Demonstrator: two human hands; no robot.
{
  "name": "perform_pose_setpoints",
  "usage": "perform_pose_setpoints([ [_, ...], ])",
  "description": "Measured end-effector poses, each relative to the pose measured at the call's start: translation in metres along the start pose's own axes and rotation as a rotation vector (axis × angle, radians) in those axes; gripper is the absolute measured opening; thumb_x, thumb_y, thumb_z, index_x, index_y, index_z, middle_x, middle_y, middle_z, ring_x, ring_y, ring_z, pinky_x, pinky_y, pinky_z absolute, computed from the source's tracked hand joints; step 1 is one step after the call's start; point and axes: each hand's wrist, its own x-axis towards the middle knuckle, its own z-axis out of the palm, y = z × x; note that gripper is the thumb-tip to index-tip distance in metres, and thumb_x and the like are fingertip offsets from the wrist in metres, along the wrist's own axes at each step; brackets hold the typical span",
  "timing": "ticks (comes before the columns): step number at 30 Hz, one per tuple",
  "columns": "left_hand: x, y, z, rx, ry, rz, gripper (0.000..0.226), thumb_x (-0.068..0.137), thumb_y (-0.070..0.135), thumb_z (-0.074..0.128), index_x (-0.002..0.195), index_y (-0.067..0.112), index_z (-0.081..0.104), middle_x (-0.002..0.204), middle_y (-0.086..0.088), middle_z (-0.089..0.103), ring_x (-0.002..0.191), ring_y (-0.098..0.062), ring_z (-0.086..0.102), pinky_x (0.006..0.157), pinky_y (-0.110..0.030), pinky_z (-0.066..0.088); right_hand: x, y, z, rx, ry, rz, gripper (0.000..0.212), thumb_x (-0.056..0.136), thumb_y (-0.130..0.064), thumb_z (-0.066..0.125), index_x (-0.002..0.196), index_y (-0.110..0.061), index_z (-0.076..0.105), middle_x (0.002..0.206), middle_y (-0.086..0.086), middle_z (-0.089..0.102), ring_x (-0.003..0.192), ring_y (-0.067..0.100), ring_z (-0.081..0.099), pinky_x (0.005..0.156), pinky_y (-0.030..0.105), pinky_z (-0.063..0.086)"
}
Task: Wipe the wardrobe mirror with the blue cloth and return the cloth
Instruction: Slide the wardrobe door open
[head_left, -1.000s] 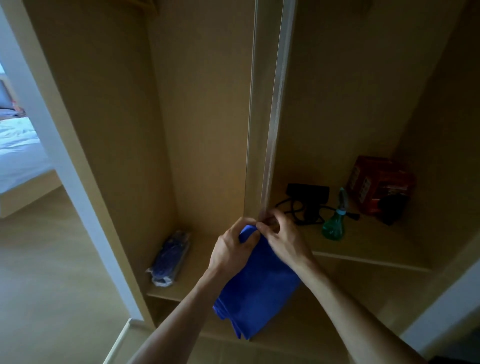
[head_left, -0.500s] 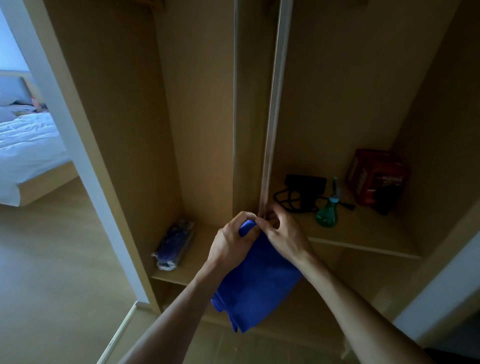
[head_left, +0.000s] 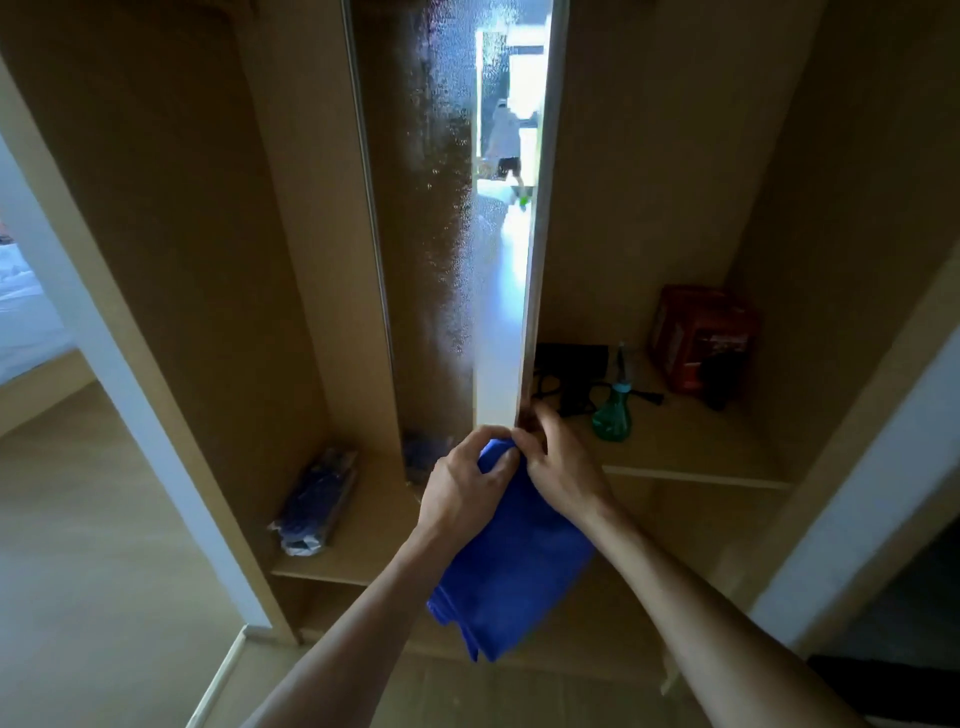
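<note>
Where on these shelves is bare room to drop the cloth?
Left shelf: bare between the wrapped bundle and the mirror door. Right shelf: bare front strip right of the green spray bottle, ahead of the red box. Its back is crowded, black corded device included.

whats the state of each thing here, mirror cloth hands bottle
wardrobe mirror, turned partly toward the camera, face speckled with droplets
blue cloth, folded, hanging from the left hand
left hand, grips the cloth's top
right hand, grips the mirror's lower edge
green spray bottle, upright on the shelf
</note>
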Motion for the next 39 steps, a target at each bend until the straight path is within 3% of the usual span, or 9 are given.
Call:
perform_pose_setpoints([
  [3, 0.005, 0.005, 0.008, 0.016, -0.006, 0.008, 0.023, 0.103, 0.04, 0.052, 0.123, 0.046, 0.062, 0.118, 0.008, 0.071, 0.099, -0.013, 0.069, 0.084, -0.038, 0.062, 0.004, 0.004, -0.005, -0.005, 0.01, 0.026, 0.033, 0.106, -0.035, 0.045, 0.136, -0.024, 0.051, 0.129, 0.001, 0.066, 0.12, 0.023, 0.061, 0.098, 0.043, 0.049],
  [8, 0.023, 0.014, 0.017, 0.039, -0.066, 0.025, 0.025, 0.103, 0.041, 0.053, 0.125, 0.047, 0.062, 0.121, 0.006, 0.071, 0.098, -0.014, 0.068, 0.084, -0.038, 0.06, 0.017, 0.013, -0.015, -0.063, 0.022, 0.139, 0.043, 0.108, -0.036, 0.041, 0.149, -0.023, 0.042, 0.14, 0.007, 0.06, 0.128, 0.03, 0.056, 0.098, 0.038, 0.044],
  [18, 0.055, 0.023, 0.036, 0.096, -0.093, -0.003, 0.026, 0.097, 0.044, 0.056, 0.122, 0.048, 0.064, 0.12, 0.007, 0.071, 0.1, -0.015, 0.066, 0.077, -0.03, 0.054, 0.039, 0.027, -0.028, -0.093, 0.098, 0.112, 0.028, 0.106, -0.031, 0.043, 0.132, -0.025, 0.054, 0.114, 0.012, 0.07, 0.105, 0.035, 0.065, 0.086, 0.046, 0.052],
  [21, 0.062, 0.025, 0.042, 0.078, -0.107, -0.004, 0.028, 0.099, 0.043, 0.055, 0.125, 0.049, 0.063, 0.124, 0.009, 0.069, 0.103, -0.013, 0.065, 0.067, -0.018, 0.046, 0.047, 0.03, -0.032, -0.089, 0.106, 0.12, 0.025, 0.106, -0.029, 0.043, 0.127, -0.023, 0.056, 0.107, 0.012, 0.071, 0.1, 0.035, 0.065, 0.081, 0.044, 0.051],
  [23, 0.067, 0.026, 0.045, 0.072, -0.118, 0.008, 0.03, 0.1, 0.042, 0.054, 0.129, 0.047, 0.062, 0.129, 0.009, 0.068, 0.11, -0.015, 0.064, 0.073, -0.021, 0.047, 0.053, 0.033, -0.033, -0.107, 0.108, 0.134, 0.026, 0.107, -0.029, 0.042, 0.127, -0.021, 0.056, 0.106, 0.013, 0.07, 0.099, 0.035, 0.066, 0.079, 0.042, 0.05],
  [25, 0.073, 0.027, 0.049, 0.075, -0.126, 0.013, 0.033, 0.1, 0.043, 0.053, 0.132, 0.045, 0.061, 0.132, 0.008, 0.066, 0.114, -0.017, 0.063, 0.08, -0.026, 0.048, 0.06, 0.036, -0.035, -0.137, 0.103, 0.155, 0.027, 0.107, -0.029, 0.042, 0.128, -0.019, 0.056, 0.108, 0.014, 0.07, 0.101, 0.034, 0.065, 0.076, 0.039, 0.048],
  [29, 0.084, 0.024, 0.053, 0.094, -0.121, 0.024, 0.035, 0.1, 0.044, 0.053, 0.135, 0.043, 0.06, 0.135, 0.007, 0.065, 0.116, -0.016, 0.063, 0.072, -0.018, 0.042, 0.068, 0.039, -0.038, -0.174, 0.075, 0.17, 0.028, 0.107, -0.029, 0.039, 0.128, -0.018, 0.054, 0.112, 0.012, 0.068, 0.104, 0.033, 0.064, 0.075, 0.035, 0.041],
  [34, 0.096, 0.02, 0.058, 0.101, -0.153, 0.01, 0.041, 0.101, 0.046, 0.052, 0.142, 0.042, 0.055, 0.137, 0.004, 0.065, 0.118, -0.018, 0.063, 0.087, -0.029, 0.051, 0.071, 0.043, -0.04, -0.146, 0.058, 0.172, 0.034, 0.105, -0.028, 0.039, 0.136, -0.024, 0.05, 0.119, 0.006, 0.067, 0.109, 0.03, 0.064, 0.076, 0.033, 0.04],
  [39, 0.102, 0.019, 0.06, 0.117, -0.194, 0.016, 0.049, 0.101, 0.043, 0.053, 0.15, 0.045, 0.044, 0.145, 0.001, 0.059, 0.126, -0.021, 0.059, 0.094, -0.031, 0.051, 0.073, 0.045, -0.043, -0.117, 0.032, 0.195, 0.049, 0.105, -0.018, 0.041, 0.153, -0.023, 0.039, 0.148, 0.006, 0.053, 0.136, 0.026, 0.049, 0.101, 0.03, 0.038],
])
